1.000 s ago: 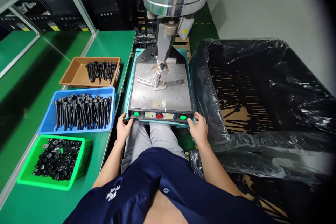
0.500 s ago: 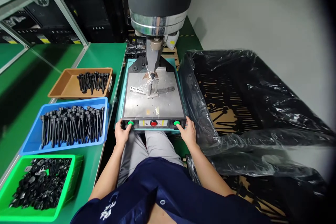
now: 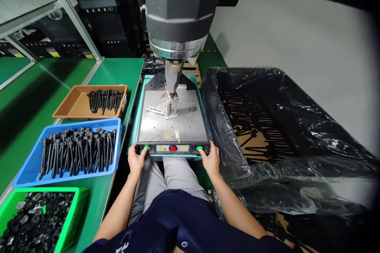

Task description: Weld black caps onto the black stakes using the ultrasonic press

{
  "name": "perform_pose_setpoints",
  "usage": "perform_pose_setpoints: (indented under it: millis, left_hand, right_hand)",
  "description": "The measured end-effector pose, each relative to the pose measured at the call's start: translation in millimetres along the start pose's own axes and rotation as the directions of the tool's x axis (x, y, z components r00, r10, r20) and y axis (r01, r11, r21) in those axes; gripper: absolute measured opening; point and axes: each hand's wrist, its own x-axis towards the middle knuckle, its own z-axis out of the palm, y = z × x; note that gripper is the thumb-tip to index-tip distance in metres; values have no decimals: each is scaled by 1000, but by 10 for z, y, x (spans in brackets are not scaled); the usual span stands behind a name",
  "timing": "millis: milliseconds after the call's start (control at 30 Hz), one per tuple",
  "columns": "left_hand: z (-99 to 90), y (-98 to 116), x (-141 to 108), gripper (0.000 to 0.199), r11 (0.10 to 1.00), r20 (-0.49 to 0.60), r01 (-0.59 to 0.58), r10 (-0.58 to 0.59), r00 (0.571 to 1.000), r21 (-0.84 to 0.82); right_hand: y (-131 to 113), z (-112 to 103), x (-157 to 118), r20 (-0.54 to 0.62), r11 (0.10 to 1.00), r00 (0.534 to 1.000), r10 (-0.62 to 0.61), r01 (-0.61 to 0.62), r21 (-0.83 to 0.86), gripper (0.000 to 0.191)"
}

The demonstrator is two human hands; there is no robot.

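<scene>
My left hand (image 3: 137, 160) grips the left front corner of the machine base (image 3: 173, 142), its thumb on a green button (image 3: 146, 148). On the right front corner, my right hand (image 3: 211, 159) is wrapped the same way, its thumb on the other green button (image 3: 199, 148). A red button (image 3: 173, 148) sits between them. The metal plate (image 3: 160, 131) carries a small fixture (image 3: 171, 110) with clear film around it. The grey horn (image 3: 172, 77) of the press head (image 3: 179, 12) reaches down to the fixture; the contact point is too small to make out.
Left on the green bench (image 3: 118, 67) stand an orange tray (image 3: 67, 102) and a blue tray (image 3: 22, 172) of black screw-like parts, and a green bin (image 3: 80, 205) of small black pieces. At right is a large box (image 3: 218, 118) lined with black plastic, with long parts inside.
The view has tilted up slightly, so the machine, trays and hands appear lower. Both hands keep the same hold on the base, with thumbs on the green buttons.
</scene>
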Motion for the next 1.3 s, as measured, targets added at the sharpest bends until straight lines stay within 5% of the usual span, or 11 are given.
perform_pose_setpoints:
  millis: [533,833,1067,1167,1300]
  left_hand:
    - [-84,-108,51,59,994,121,15,-2,993,-110]
    - [-190,389,182,44,973,8,-128,132,991,-195]
    - [3,817,581,66,951,182,-8,68,981,-310]
    - [69,897,741,69,928,260,124,-31,965,-351]
    - [102,957,849,74,870,385,263,-93,918,-416]
  right_hand:
    - [34,-108,46,106,989,994,40,-54,135,73]
    - [-656,-126,507,-125,952,986,-109,139,272,56]
    - [-955,291,1205,206,835,978,-5,-109,539,68]
    - [-993,370,1318,348,816,937,21,-217,535,69]
    - [-1046,346,1333,390,826,921,6,-225,517,64]
